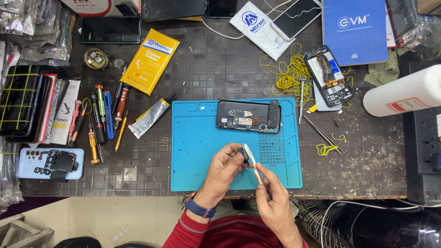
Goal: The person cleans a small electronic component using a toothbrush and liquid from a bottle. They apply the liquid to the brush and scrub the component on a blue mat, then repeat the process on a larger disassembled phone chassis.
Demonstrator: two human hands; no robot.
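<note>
The left hand (226, 163) is curling its fingers shut around a small dark circuit part (245, 159), pinching it just above the blue silicone repair mat (193, 151); the right hand (271, 195) is closing thumb and forefinger on a slim white plastic pry stick (251, 161), its tip touching the small part; so both hands are closed, each on its own thing, and the part is sitting between them over the lower middle of the mat.

Beyond the hands, near the mat's far edge, an opened black phone body with its boards exposed (248, 116) is lying flat; a grey tube of adhesive (149, 117) is resting just off the mat's left edge; a row of coloured screwdrivers (103, 119) is lying farther left; a tangle of yellow rubber bands (289, 76) is spreading beside a second opened phone (329, 76) at the upper right; thin metal tweezers (321, 133) are lying to the right of the mat.

As a judgement: the stick's tip is bearing on a small part held only by fingertips, so a slip could be flicking it off the mat into the clutter; too much pressing could be cracking it or tearing a connector; whether the part carries a ribbon is too small to tell.
</note>
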